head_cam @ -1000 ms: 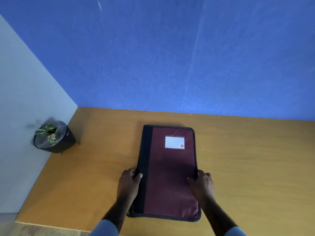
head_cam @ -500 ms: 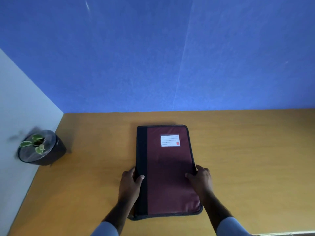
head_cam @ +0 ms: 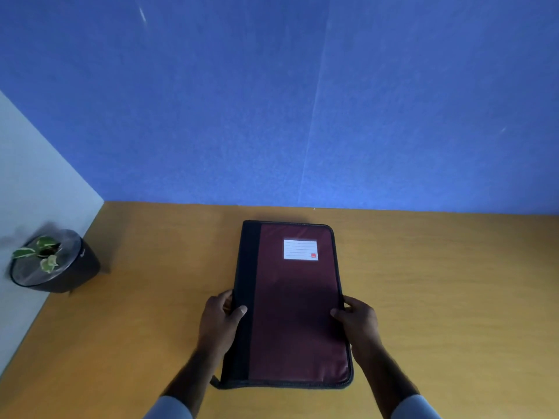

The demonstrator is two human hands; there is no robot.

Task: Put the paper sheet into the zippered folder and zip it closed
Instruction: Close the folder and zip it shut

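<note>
The maroon zippered folder [head_cam: 290, 306] lies closed and flat on the wooden surface [head_cam: 438, 297]. The left hand [head_cam: 219, 323] closes its grip on the folder's nine o'clock edge, the right hand [head_cam: 360, 320] on its three o'clock edge.

We see the maroon zippered folder [head_cam: 290, 306] with black spine lying closed and flat, lower centre of frame.
</note>
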